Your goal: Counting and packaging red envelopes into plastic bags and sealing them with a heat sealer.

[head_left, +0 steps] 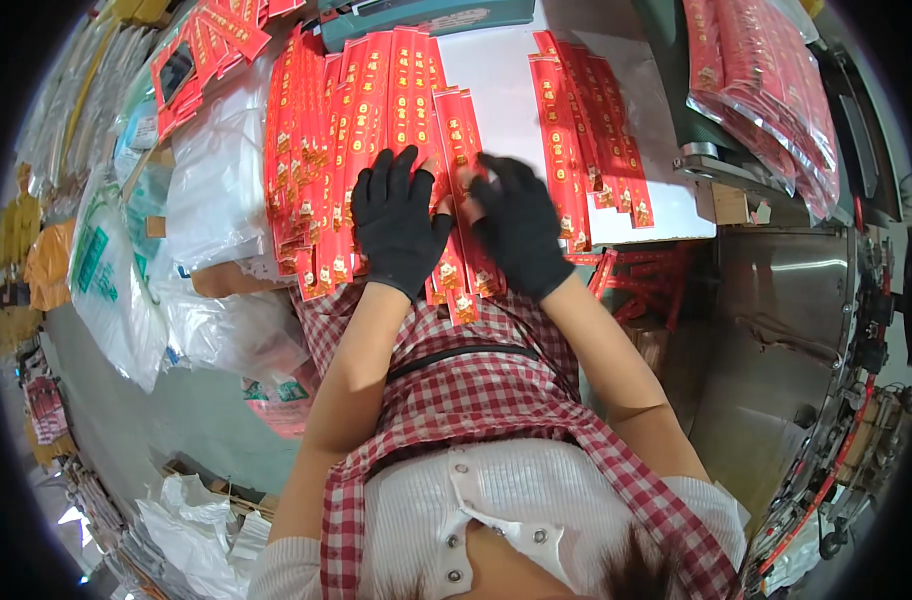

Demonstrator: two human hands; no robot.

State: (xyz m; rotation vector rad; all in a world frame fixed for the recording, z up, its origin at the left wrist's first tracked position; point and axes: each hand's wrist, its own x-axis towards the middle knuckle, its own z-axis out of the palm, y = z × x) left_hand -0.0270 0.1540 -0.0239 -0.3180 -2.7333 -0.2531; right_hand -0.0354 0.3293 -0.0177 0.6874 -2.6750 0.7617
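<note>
Long red paper strips (pixel 371 100) with gold printing lie overlapping in a wide row on the white tabletop (pixel 496 70). My left hand (pixel 398 222), in a black glove with bare thumb and index tips, lies on these strips with its fingers spread. My right hand (pixel 521 225), gloved the same way and slightly blurred, has its thumb and index finger apart at the right edge of the nearer strips (pixel 456 130). Those strips run between my hands and stick out toward my apron. A separate fan of red strips (pixel 586 130) lies to the right of my right hand.
Clear plastic bags (pixel 216 190) lie left of the strips, with loose red pieces (pixel 206 50) beyond. At the far edge sits a teal machine (pixel 426 15). Bagged red packets (pixel 761 90) rest on the right, above a metal cabinet (pixel 776 310).
</note>
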